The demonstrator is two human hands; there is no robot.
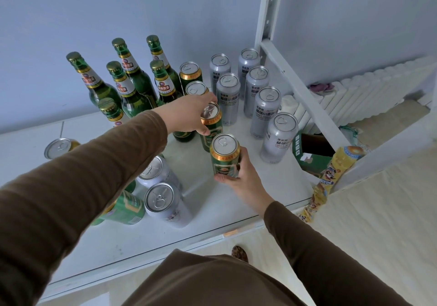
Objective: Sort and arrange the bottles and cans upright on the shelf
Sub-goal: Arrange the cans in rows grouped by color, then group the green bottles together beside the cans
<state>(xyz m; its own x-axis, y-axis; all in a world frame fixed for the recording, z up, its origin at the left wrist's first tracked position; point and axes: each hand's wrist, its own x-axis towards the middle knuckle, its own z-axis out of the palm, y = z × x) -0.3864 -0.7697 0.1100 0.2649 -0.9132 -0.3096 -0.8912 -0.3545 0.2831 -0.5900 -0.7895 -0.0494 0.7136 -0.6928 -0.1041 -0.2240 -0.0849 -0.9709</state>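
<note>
On the white shelf (267, 185) several green bottles (123, 85) stand upright at the back left. Several tall silver cans (264, 114) stand in rows at the back right. Green cans (190, 72) form a line in the middle. My left hand (189, 114) grips an upright green can (211, 126) near its top. My right hand (238, 175) holds another upright green can (224, 155) just in front of it. Two silver cans (165, 204) and a green can (125, 210) lie on their sides at the front left.
Another can (59, 147) lies on its side at the far left. A white shelf post (267, 12) and diagonal brace (305, 100) rise on the right. A yellow snack packet (331, 178) hangs off the shelf's right edge. A radiator (369, 92) and green box (309, 156) sit beyond.
</note>
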